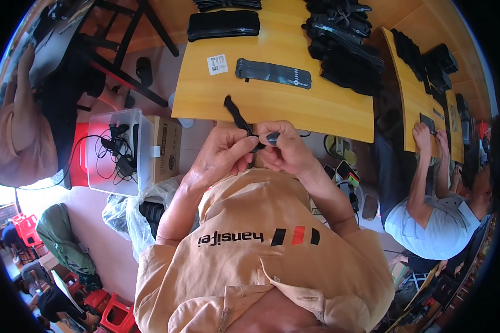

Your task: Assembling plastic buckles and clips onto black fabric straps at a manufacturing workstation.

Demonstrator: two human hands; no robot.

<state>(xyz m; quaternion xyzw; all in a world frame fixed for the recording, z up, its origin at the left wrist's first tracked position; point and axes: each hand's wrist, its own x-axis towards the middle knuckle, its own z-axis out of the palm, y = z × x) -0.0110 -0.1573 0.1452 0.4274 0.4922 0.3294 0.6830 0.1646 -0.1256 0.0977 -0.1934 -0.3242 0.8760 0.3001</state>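
Just off the front edge of the yellow table, my left hand (225,149) pinches a narrow black fabric strip (238,117), whose free end sticks up and to the left over the tabletop. Close beside it, my right hand (288,149) is closed on the strip's other end. A small dark piece (273,138) shows at the right thumb; I cannot tell whether it is part of the strip or a cover on the thumb. Beyond my hands lies a flat black band (273,74) with pale marks, near a white printed label (217,64).
Folded black stacks (223,25) and a heap of black bands (344,44) sit on the yellow table (316,114). To the left are a clear plastic bin (141,161) of cables and a cardboard box (166,147). A co-worker (430,222) works at another table on the right.
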